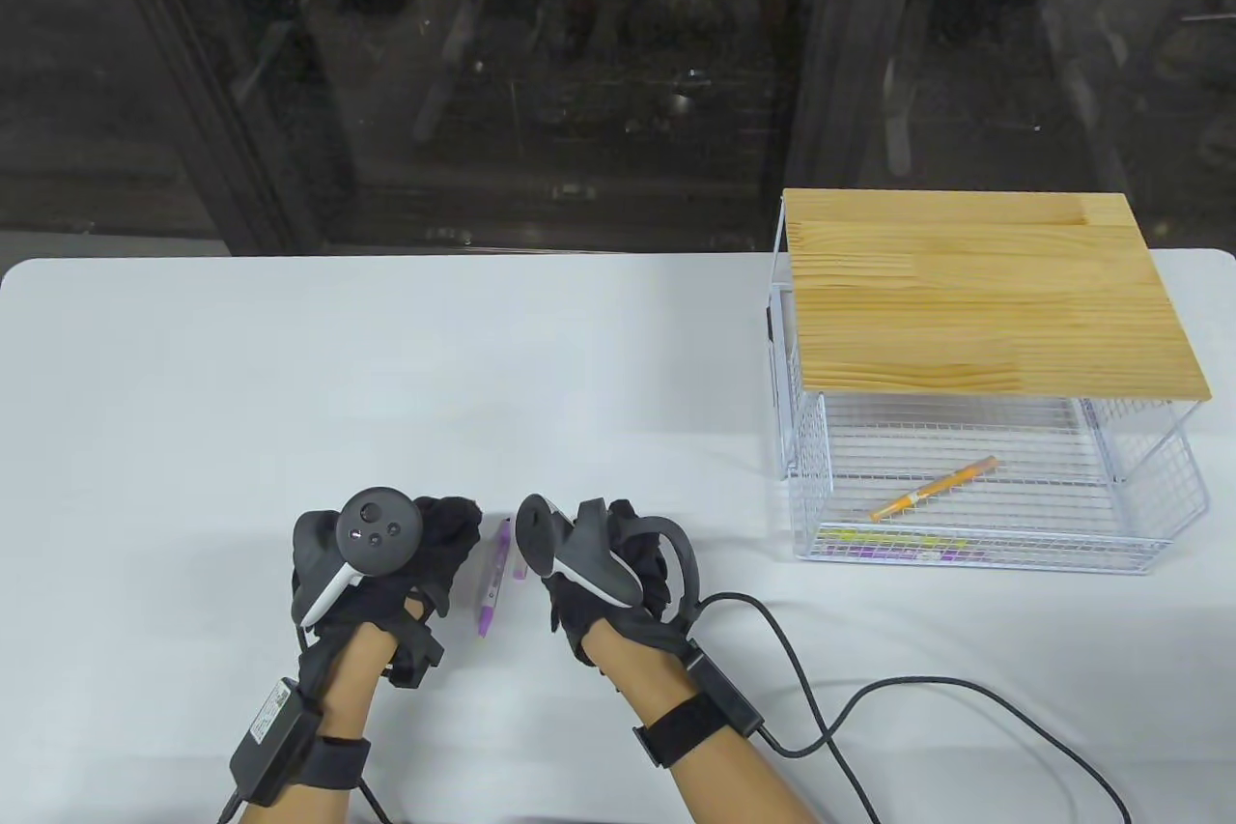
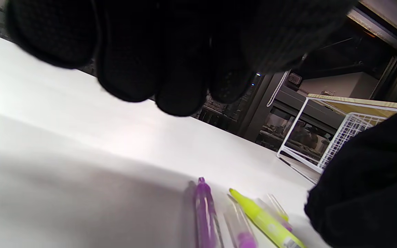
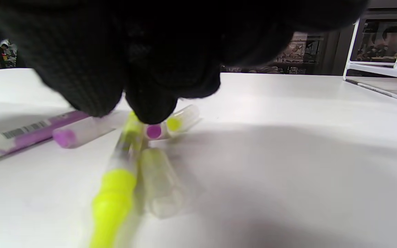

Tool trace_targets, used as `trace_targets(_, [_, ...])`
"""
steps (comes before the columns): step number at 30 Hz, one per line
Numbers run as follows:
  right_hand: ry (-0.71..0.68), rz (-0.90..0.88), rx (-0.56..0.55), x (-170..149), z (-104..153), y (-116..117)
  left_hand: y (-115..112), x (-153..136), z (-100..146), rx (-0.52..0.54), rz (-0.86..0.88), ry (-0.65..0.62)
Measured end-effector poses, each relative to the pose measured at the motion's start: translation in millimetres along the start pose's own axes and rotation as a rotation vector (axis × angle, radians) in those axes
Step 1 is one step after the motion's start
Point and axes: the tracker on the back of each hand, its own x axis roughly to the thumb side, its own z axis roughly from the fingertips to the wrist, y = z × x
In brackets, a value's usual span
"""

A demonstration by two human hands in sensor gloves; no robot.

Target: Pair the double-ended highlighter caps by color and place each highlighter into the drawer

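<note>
A purple highlighter [image 1: 491, 579] lies on the table between my two hands. My left hand [image 1: 439, 539] hovers just left of it, its fingers [image 2: 171, 86] loosely curled above the table and holding nothing. In the left wrist view the purple highlighter [image 2: 205, 213] lies beside a yellow highlighter [image 2: 265, 222]. My right hand [image 1: 603, 554] is down on the table, and its fingertips [image 3: 150, 110] pinch the far end of the yellow highlighter [image 3: 115, 193]. Loose clear caps lie around it: one with a purple end [image 3: 65, 136], one with a yellow end [image 3: 179, 122], one plain [image 3: 160, 182].
The white wire drawer [image 1: 975, 554] stands pulled out at the right under a wooden top [image 1: 985, 293]. It holds an orange highlighter [image 1: 932, 488], with yellow and purple ones [image 1: 898, 546] along its front. A black cable [image 1: 869, 698] trails from my right wrist.
</note>
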Motion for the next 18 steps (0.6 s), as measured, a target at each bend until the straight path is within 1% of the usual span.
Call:
trace_targets(6, [0.005, 0.034, -0.004, 2.9, -1.2, 8.6, 1.5, -2.6, -0.4, 0.005, 0.012, 0.013])
trace_targets(18, [-0.005, 0.04, -0.036, 4.5, -0.3, 10.2, 1.3, -3.0, -0.4, 0.006, 0.011, 0.016])
